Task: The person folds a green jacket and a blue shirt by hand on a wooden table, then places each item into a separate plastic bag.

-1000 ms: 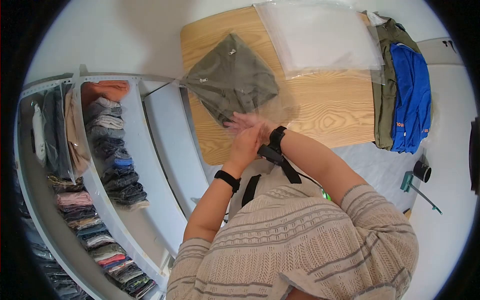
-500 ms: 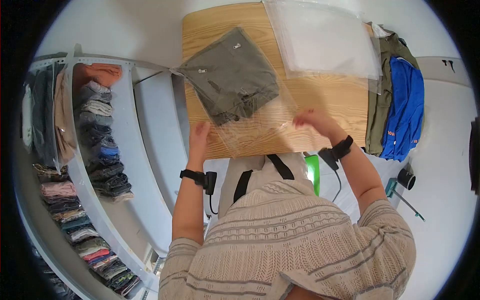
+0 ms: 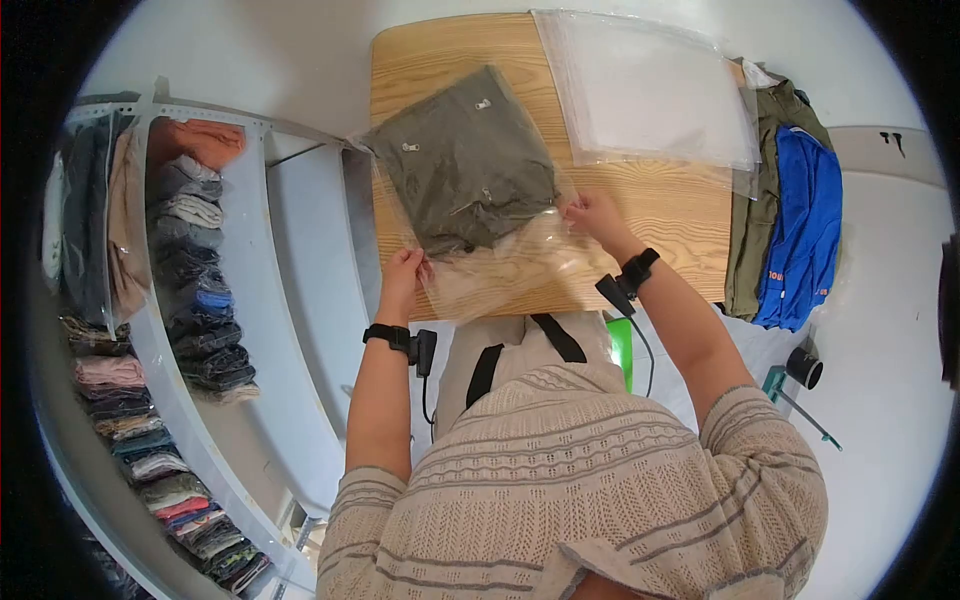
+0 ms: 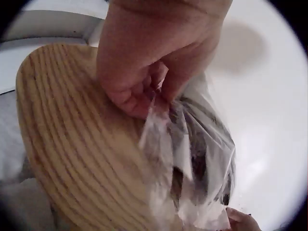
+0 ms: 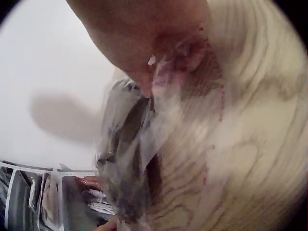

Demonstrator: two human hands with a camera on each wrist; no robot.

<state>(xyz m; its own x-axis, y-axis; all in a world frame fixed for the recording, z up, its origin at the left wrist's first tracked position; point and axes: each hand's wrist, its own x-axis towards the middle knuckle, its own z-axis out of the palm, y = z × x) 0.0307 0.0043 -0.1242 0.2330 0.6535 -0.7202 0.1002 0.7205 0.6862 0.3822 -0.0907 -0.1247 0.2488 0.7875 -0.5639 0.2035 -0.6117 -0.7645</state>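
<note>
A folded olive-grey garment (image 3: 470, 160) with small metal zip pulls lies inside a clear plastic bag (image 3: 510, 272) on the wooden table. The bag's loose end extends past the cloth toward the person. My left hand (image 3: 403, 275) pinches the film at the left of that end; thumb and fingers gather it in the left wrist view. On the other side, my right hand (image 3: 597, 217) pinches the bag's edge near the garment's right corner. Bunched film (image 5: 166, 91) shows between its fingers in the right wrist view.
A stack of clear bags (image 3: 660, 95) lies at the table's back right. Olive trousers (image 3: 757, 215) and a blue garment (image 3: 805, 225) hang over the right edge. Shelves at left hold folded clothes (image 3: 200, 280). Part of the wooden tabletop (image 3: 660, 230) shows on the right.
The hands were together at the bag's near corner, then moved apart to either side. Now both pinch the film, and the bag's loose end looks more spread out.
</note>
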